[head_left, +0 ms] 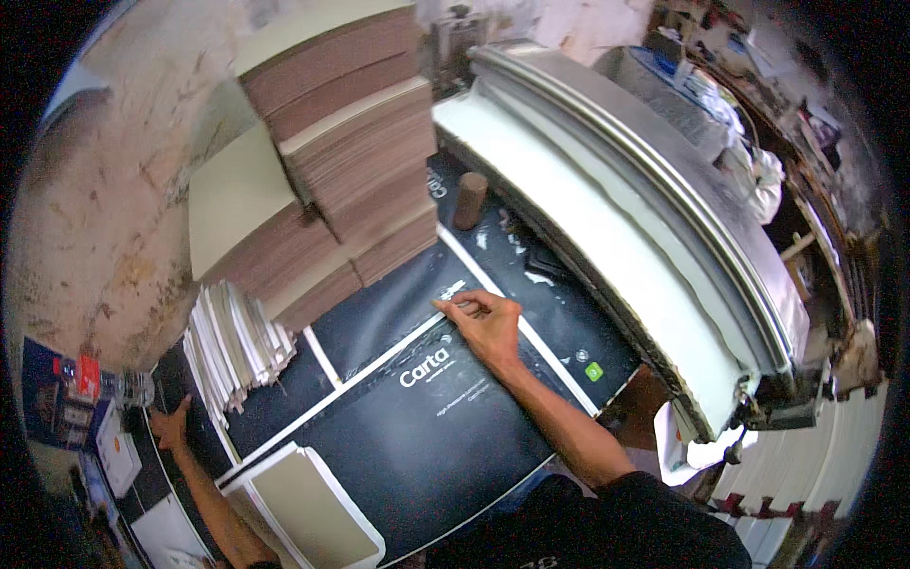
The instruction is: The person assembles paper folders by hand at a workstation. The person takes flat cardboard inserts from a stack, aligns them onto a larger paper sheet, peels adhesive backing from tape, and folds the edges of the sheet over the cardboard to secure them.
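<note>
Over the black tabletop (417, 474), my right hand (485, 327) has its thumb and fingertips pinched together. They are at a white strip (389, 353) running across the surface, beside a small whitish patch (453, 289); whatever they pinch is too small to make out. Far to the left, my left hand (171, 427) reaches to the dark table edge with thumb and fingers apart, and nothing shows in it. Close to that arm, a grey-beige board with rounded corners (318, 512) lies on a white sheet. A leaning bundle of white and grey sheets (242, 346) stands beyond the left hand.
Tall stacks of brown-edged boards (360, 152) rise at the back of the table. A brown cylinder (470, 201) stands right of them. Along the right runs a machine with a white bed (588, 228) and a long metal roller (654, 180). Pale stacked sheets (806, 465) sit at lower right.
</note>
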Demonstrator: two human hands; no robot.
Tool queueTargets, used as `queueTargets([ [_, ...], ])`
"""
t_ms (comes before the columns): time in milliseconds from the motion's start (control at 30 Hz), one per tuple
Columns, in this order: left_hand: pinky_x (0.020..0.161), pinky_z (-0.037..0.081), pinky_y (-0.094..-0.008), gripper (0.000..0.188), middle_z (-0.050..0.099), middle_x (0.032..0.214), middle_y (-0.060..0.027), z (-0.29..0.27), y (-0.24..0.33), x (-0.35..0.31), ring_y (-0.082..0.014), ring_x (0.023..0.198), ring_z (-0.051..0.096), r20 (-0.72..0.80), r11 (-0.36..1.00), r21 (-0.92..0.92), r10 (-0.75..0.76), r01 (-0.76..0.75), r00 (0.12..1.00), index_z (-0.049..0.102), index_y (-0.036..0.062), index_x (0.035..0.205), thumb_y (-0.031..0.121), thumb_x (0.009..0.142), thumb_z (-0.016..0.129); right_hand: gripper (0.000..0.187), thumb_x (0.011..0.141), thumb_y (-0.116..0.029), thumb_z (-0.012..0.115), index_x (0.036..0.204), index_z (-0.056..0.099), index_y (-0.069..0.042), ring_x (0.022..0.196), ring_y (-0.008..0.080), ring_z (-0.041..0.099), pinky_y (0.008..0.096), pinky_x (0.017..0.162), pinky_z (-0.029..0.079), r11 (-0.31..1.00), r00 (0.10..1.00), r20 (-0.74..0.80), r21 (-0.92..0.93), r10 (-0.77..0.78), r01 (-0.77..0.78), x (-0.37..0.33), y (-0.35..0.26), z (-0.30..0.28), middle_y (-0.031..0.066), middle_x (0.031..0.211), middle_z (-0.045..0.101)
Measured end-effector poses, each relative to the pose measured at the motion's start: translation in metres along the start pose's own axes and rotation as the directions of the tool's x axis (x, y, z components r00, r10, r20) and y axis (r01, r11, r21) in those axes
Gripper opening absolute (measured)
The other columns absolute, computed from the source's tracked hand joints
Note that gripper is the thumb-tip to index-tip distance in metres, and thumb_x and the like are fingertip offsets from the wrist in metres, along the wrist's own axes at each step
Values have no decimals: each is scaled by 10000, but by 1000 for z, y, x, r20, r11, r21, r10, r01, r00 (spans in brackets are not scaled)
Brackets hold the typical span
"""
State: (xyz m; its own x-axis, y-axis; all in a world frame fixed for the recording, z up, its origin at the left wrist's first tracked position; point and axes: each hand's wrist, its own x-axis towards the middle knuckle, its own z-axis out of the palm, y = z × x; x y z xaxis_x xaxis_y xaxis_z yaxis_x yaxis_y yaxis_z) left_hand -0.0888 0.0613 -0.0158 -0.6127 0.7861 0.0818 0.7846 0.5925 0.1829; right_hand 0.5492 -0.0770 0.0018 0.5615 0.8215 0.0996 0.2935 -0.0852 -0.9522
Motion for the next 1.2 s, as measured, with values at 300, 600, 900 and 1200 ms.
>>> queueTargets([
  [300,923,513,-346,717,522,1404,-162,-106,163,-223,-242,1122,589,-604,455,-683,90,-572,792,347,19,1512,147,923,735,629,993,-173,597,1549,335,-34,1521,330,252,462,1235,259,560,593,511,-238,-623,794,-20,-20,18,209,1663,172],
  [600,835,463,-278,526,541,1185,-91,-6,286,-405,-132,921,540,-110,-166,-985,344,-55,932,392,67,1449,125,991,645,712,994,-416,587,1481,381,61,1481,420,304,493,1209,264,554,805,489,-588,-337,589,34,-12,-17,280,1593,307],
  [900,769,455,-286,428,568,1068,-96,1,279,-403,-135,813,550,30,-255,-961,273,103,961,434,14,1387,245,1046,552,773,993,-395,590,1525,282,73,1494,418,282,513,1220,233,564,535,790,-306,-298,767,-88,-27,-73,291,1587,310],
  [1200,777,482,-285,420,604,1131,-114,5,277,-398,-137,828,587,10,-169,-983,304,64,953,470,52,1378,251,1026,582,725,983,-356,621,1539,326,3,1510,394,268,490,1244,191,595,423,848,-168,-319,786,-128,-45,-76,250,1605,312],
])
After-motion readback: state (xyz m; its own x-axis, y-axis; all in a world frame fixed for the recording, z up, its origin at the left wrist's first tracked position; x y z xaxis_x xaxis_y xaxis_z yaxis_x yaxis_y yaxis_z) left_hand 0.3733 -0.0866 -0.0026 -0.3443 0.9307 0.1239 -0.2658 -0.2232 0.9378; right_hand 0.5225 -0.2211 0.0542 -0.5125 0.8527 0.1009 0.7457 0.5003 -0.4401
